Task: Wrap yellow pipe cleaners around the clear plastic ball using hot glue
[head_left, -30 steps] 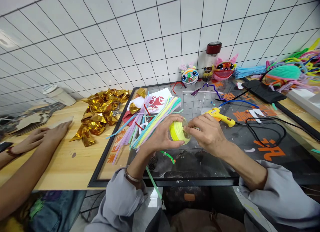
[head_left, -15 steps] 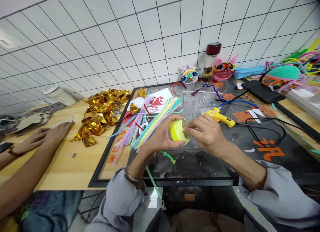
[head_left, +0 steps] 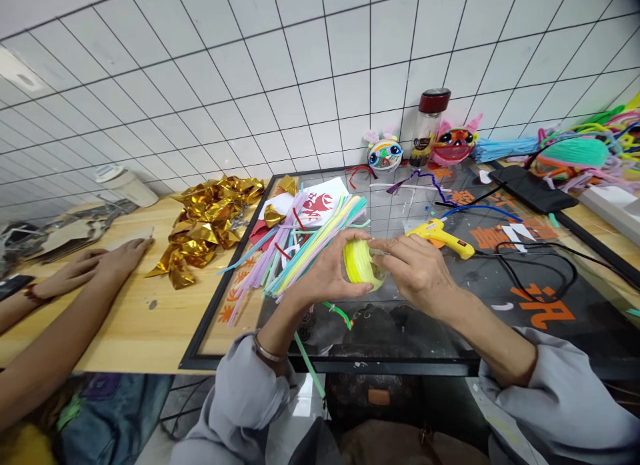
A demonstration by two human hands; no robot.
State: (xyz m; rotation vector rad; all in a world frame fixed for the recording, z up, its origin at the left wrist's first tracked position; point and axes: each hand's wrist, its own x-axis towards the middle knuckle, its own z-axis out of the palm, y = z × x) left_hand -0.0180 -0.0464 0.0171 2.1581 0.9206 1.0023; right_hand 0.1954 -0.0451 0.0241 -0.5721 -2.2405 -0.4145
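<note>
My left hand (head_left: 327,273) is wrapped round a small clear jar wound with a yellow pipe cleaner (head_left: 361,262), held over the glass-topped frame (head_left: 430,331). My right hand (head_left: 417,270) grips the jar's right end, with its fingertips pinched against the yellow coil. A bundle of pastel pipe cleaners (head_left: 300,241) lies just left of my hands. Right behind my right hand lies a yellow glue gun (head_left: 440,235).
Another person's hands (head_left: 95,265) rest flat on the wooden table at the left, near crumpled gold foil (head_left: 205,228). By the tiled wall stand a jar with a red lid (head_left: 431,126) and two painted masks (head_left: 384,153). More pipe cleaners (head_left: 580,148) and a black cable (head_left: 540,268) are at the right.
My hands and the jar have barely shifted; the fingers of my right hand have moved slightly on the yellow coil. The view has tilted a little.
</note>
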